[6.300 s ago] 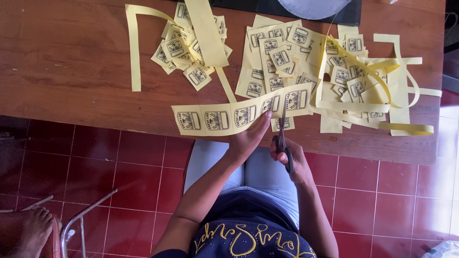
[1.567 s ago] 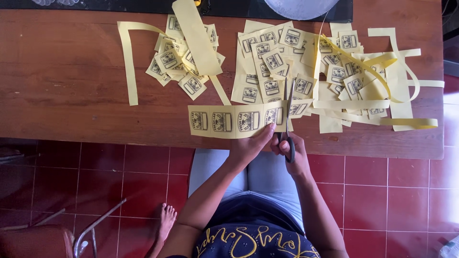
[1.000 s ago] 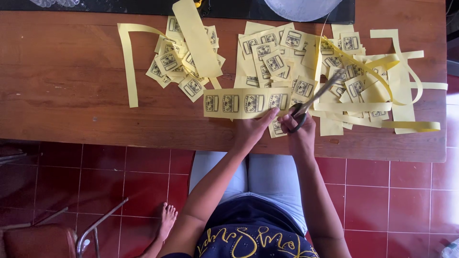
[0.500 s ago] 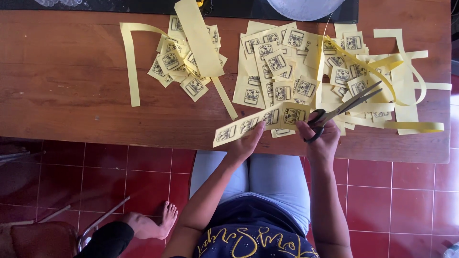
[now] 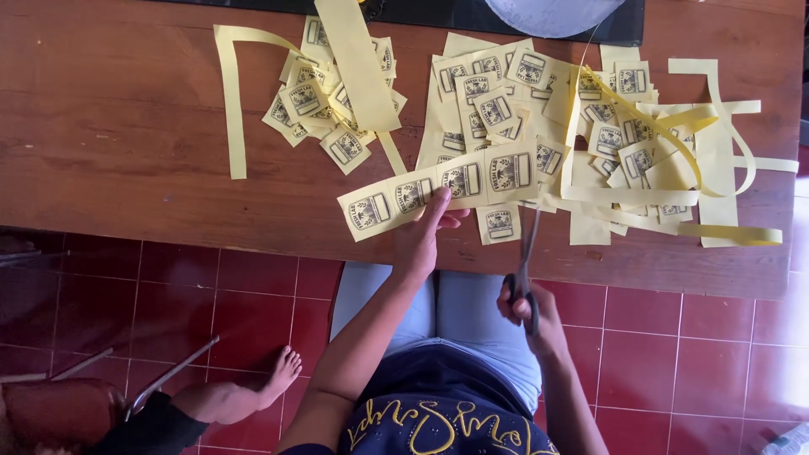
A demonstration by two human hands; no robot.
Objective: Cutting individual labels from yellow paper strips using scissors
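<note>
Yellow label strip (image 5: 438,187) held over counter (image 5: 126,168) edge, pinched by left hand (image 5: 424,232) fingers. Right hand (image 5: 527,305) gripping scissors (image 5: 524,253), now below strip, pointing upward. Cut label piles (image 5: 333,93) beyond.

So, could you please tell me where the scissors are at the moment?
In the head view, the scissors are in the right hand, just off the table's near edge, blades pointing up toward the yellow label strip held by the left hand.

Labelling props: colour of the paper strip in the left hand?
Pale yellow strip with black prints; head view.
</note>
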